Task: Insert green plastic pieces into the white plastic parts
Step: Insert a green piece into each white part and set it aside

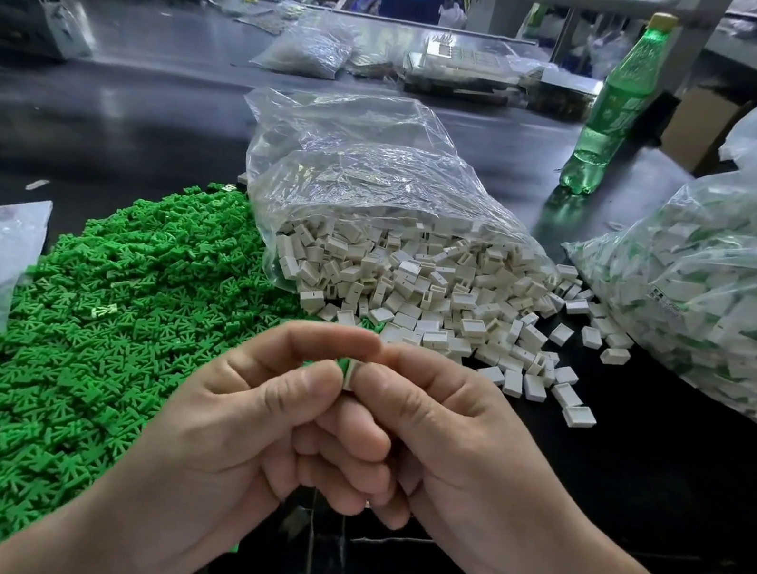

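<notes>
**A:** what's the layout here, and which step is this?

**B:** dark surface [630, 504], with a big full bag [739, 307] on the right that looks like white bits with green already in them. The green pile [111, 317] is spread out on the left. The open bag [360, 173] in the middle spills white parts [440, 292] toward the front. A bottle [612, 105] stands behind, well apart from it all. Both hands are up near the front, touching each other. The left hand [245, 415] pinches a green piece [343, 362] between thumb and forefinger. The right hand [454, 450] pinches one white part [350, 375], other fingers curled under. The two bits meet right at the fingertips.

**A:** so mid-insert?

**B:** I'd say so, only a sliver of green shows. Can't tell how deep it sits, the fingers cover it. Next move probably calls for a straight push till it seats, kept square to the slot. My guess is the done one then goes to the full bag.
</notes>
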A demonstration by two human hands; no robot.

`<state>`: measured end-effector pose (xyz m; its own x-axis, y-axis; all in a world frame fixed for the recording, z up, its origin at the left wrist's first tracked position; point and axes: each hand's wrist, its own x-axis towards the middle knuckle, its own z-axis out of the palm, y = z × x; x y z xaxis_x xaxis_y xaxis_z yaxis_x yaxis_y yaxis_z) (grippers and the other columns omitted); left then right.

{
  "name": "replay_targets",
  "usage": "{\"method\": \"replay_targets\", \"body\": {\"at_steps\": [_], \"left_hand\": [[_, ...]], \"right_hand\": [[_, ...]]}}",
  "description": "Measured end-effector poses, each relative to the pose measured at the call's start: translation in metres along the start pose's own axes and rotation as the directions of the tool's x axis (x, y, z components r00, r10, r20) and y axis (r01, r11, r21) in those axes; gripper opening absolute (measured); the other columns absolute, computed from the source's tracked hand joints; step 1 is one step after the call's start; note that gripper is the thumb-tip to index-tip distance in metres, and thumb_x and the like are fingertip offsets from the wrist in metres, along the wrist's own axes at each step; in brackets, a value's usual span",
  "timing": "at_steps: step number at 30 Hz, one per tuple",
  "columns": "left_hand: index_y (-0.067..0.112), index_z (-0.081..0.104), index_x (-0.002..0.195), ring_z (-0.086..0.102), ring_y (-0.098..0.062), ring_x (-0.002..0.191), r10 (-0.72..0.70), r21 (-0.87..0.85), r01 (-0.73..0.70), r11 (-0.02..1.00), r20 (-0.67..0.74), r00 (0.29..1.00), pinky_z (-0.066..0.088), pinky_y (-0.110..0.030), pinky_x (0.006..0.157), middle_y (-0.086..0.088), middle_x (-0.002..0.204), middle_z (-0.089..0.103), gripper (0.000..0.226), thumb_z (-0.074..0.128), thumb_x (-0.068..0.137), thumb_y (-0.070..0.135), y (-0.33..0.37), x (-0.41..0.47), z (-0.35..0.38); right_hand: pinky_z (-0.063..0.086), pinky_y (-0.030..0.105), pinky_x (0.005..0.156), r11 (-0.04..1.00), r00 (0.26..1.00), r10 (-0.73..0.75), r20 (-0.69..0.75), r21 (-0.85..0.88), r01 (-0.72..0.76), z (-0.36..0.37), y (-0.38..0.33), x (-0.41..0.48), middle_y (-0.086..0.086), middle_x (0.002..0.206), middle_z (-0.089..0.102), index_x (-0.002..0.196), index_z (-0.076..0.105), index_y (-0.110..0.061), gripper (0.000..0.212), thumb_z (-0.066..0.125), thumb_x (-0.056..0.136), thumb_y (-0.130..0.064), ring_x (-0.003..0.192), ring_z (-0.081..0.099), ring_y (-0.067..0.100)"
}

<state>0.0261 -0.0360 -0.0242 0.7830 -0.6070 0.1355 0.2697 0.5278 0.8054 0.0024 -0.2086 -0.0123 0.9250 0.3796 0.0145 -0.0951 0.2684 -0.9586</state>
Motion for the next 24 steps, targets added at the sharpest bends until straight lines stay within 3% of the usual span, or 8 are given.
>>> {"method": "replay_targets", "body": {"at_steps": [5,7,10,12,13,17,20,24], "left_hand": [[0.012,0.066,0.107,0.064,-0.030,0.053,0.081,0.304,-0.029,0.952,-0.161,0.984,0.053,-0.030,0.049,-0.020,0.067,0.067,0.031,0.076,0.082,0.028,0.011,-0.003,-0.008],[0.021,0.069,0.098,0.062,-0.025,0.051,0.191,0.543,-0.013,0.840,-0.273,0.943,0.051,-0.026,0.047,-0.013,0.064,0.066,0.016,0.070,0.084,0.030,0.016,-0.003,-0.011],[0.036,0.069,0.089,0.064,-0.005,0.054,0.305,0.902,0.143,0.407,-0.282,0.910,0.045,-0.009,0.049,0.005,0.068,0.070,0.014,0.065,0.087,0.049,0.019,-0.007,-0.017],[0.041,0.067,0.087,0.063,0.005,0.071,0.266,0.985,0.164,0.059,-0.174,0.948,0.045,-0.006,0.056,0.023,0.081,0.068,0.026,0.053,0.081,0.062,0.016,-0.008,-0.019],[0.042,0.066,0.088,0.061,0.007,0.078,0.224,0.990,0.130,-0.061,-0.114,0.968,0.047,-0.008,0.060,0.028,0.087,0.064,0.030,0.051,0.081,0.067,0.013,-0.009,-0.019],[0.045,0.061,0.102,0.053,0.005,0.077,0.038,0.981,0.007,-0.193,0.001,0.999,0.041,-0.012,0.063,0.025,0.090,0.054,0.042,0.045,0.077,0.075,0.000,-0.008,-0.012],[0.038,0.066,0.097,0.050,0.000,0.072,-0.010,0.948,-0.094,-0.304,0.095,0.995,0.027,-0.006,0.058,0.020,0.086,0.054,0.032,0.053,0.080,0.062,-0.005,-0.007,-0.003],[0.031,0.069,0.090,0.058,-0.012,0.080,-0.001,0.938,-0.188,-0.292,0.196,0.981,0.048,-0.024,0.062,0.012,0.090,0.059,0.014,0.065,0.084,0.042,-0.006,-0.004,-0.001]], "right_hand": [[0.048,0.024,0.046,0.999,0.999,-0.035,-0.022,0.000,0.035,-0.003,0.004,0.001,0.007,0.070,0.062,0.088,0.067,-0.012,0.018,0.059,0.097,-0.024,0.056,0.059,0.016],[0.051,0.025,0.045,0.991,0.998,-0.065,-0.021,0.119,0.067,-0.007,0.003,0.002,0.011,0.074,0.062,0.087,0.064,-0.007,0.012,0.062,0.092,-0.017,0.056,0.061,0.016],[0.053,0.027,0.045,0.940,0.996,-0.079,-0.047,0.330,0.090,-0.015,-0.002,0.005,0.015,0.082,0.062,0.090,0.062,-0.004,0.006,0.063,0.084,-0.006,0.061,0.064,0.020],[0.051,0.027,0.044,0.905,0.994,-0.030,-0.109,0.418,0.073,-0.021,-0.002,0.007,0.014,0.085,0.063,0.088,0.065,-0.009,0.012,0.065,0.076,-0.006,0.063,0.062,0.021],[0.049,0.025,0.043,0.899,0.990,0.001,-0.142,0.433,0.061,-0.023,-0.002,0.007,0.012,0.084,0.063,0.085,0.067,-0.011,0.012,0.065,0.075,-0.007,0.062,0.060,0.020],[0.036,0.022,0.037,0.959,0.974,0.094,-0.204,0.282,-0.033,-0.028,-0.004,0.009,0.003,0.072,0.056,0.083,0.065,-0.017,0.004,0.067,0.080,-0.017,0.052,0.047,0.013],[0.030,0.019,0.037,0.986,0.972,0.111,-0.206,0.145,-0.082,-0.025,-0.003,0.007,0.002,0.065,0.052,0.083,0.064,-0.019,0.008,0.072,0.082,-0.023,0.045,0.041,0.012],[0.032,0.018,0.035,0.994,0.975,0.102,-0.198,0.048,-0.095,-0.019,0.000,0.005,0.002,0.064,0.053,0.081,0.065,-0.019,0.011,0.072,0.084,-0.027,0.044,0.041,0.011]]}}
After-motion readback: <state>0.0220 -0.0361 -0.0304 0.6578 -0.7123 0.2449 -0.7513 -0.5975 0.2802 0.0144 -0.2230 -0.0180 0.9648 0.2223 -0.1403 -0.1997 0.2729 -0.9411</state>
